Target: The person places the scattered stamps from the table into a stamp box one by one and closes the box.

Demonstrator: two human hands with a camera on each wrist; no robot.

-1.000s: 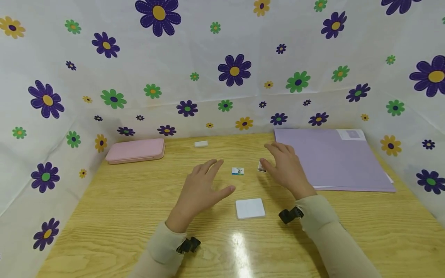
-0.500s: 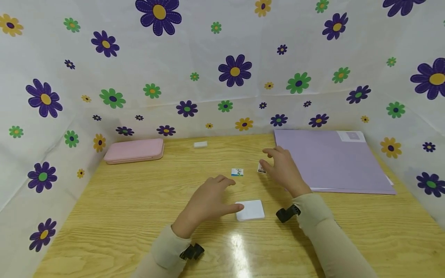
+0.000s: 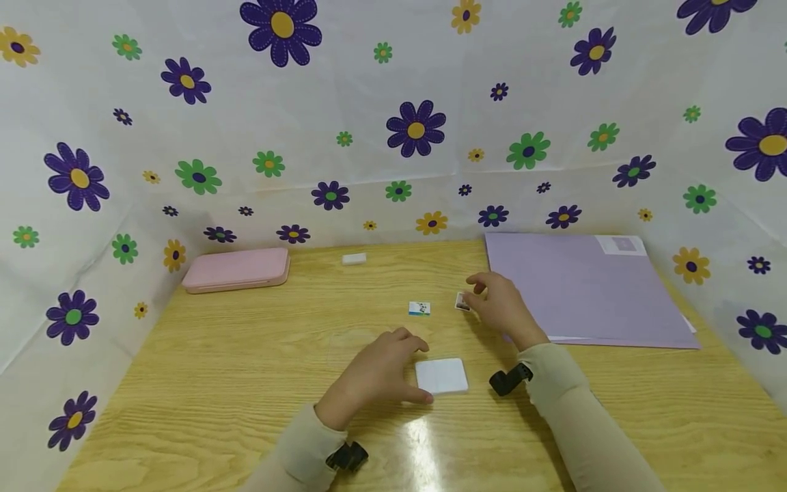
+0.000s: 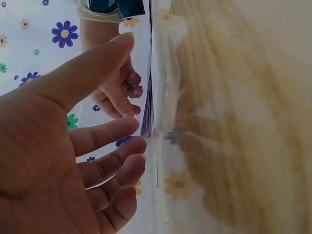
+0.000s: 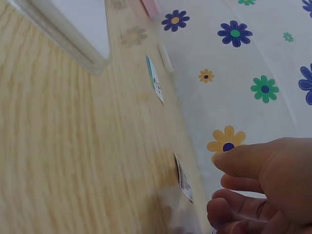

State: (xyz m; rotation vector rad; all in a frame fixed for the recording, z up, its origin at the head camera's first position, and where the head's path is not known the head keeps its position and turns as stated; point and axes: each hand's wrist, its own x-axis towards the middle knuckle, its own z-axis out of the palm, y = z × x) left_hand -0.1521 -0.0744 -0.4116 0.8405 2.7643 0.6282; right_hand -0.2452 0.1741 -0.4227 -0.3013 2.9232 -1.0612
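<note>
A purple folder lies at the desk's far right corner. The left hand, half spread, and right hand, loosely curved, hold nothing. Beside the left sits a white case; by the right, nearer the back edge, a picture card.

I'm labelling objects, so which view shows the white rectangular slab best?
The head view: the white rectangular slab shows almost its whole flat top there, beside the left hand. The right wrist view has only a corner portion, cut off by the frame; the left wrist view shows it nearly edge-on.
</note>
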